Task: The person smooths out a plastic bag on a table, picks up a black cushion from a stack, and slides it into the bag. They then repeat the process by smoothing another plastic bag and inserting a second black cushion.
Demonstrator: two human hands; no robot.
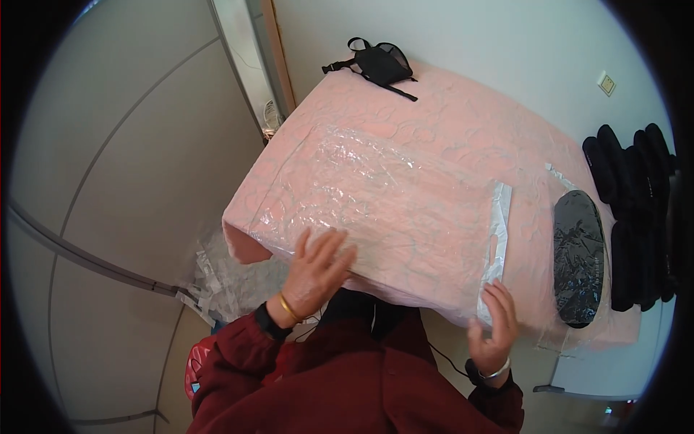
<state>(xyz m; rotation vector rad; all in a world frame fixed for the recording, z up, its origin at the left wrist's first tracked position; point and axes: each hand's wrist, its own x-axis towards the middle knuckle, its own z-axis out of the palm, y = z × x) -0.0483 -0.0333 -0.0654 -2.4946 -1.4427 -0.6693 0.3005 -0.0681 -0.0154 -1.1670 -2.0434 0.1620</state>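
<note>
A large clear plastic bag (376, 195) lies flat over a pink patterned cloth. Along its right end runs a white strip (499, 217) with a slot-shaped hole. My left hand (318, 271) is over the bag's near left edge, fingers spread, holding nothing; whether it touches the film is hard to see. At the lower end of the white strip is my right hand (497, 325), its thumb and fingers apart, fingertips at the strip's edge. To the right, a long black oval item (578, 259) sits inside another clear plastic bag.
The pink cloth (463, 116) covers a table against the wall. A black strapped mesh item (383, 64) lies at the back. Several black padded items (636, 166) are stacked at the far right. Crumpled clear bags (235, 278) are piled low on the left, near a red bag (199, 362).
</note>
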